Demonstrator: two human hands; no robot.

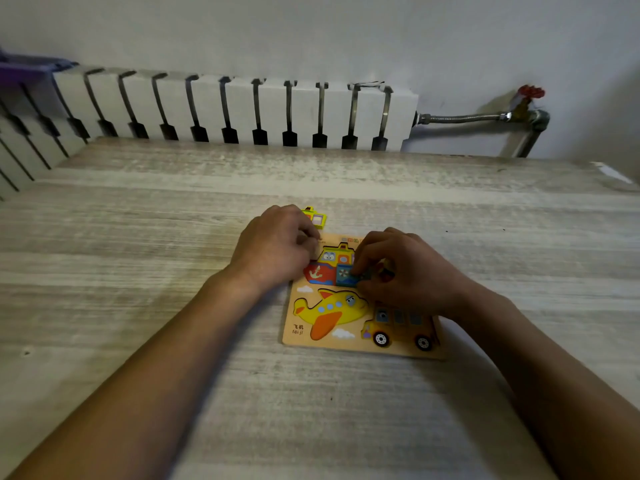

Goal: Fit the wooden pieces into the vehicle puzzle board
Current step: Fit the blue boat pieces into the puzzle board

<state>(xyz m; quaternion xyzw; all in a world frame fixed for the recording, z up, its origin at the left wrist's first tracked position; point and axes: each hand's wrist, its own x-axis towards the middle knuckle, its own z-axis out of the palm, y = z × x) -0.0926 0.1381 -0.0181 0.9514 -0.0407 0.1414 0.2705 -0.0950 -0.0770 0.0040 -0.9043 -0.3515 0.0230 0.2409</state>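
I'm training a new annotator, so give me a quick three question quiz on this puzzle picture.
1. True or false: the airplane piece sits in the puzzle board.
2. Which hand works at the blue piece: A left, B right?
3. Where is the loose yellow piece?

Key: 1 true. 2 B, the right hand. 3 On the table beyond the board, behind the left hand.

Table (138, 271): pale wood-grain surface, streaked, matt. Puzzle board (294, 337): light bare wood, smooth, with painted vehicle pieces in flat, bright colours. Loose yellow piece (317, 216): painted wood, the same finish. Radiator (242, 105): white painted panels, smooth. Pipe (460, 117): bare ribbed metal, slightly shiny. Wall (311, 29): matt.
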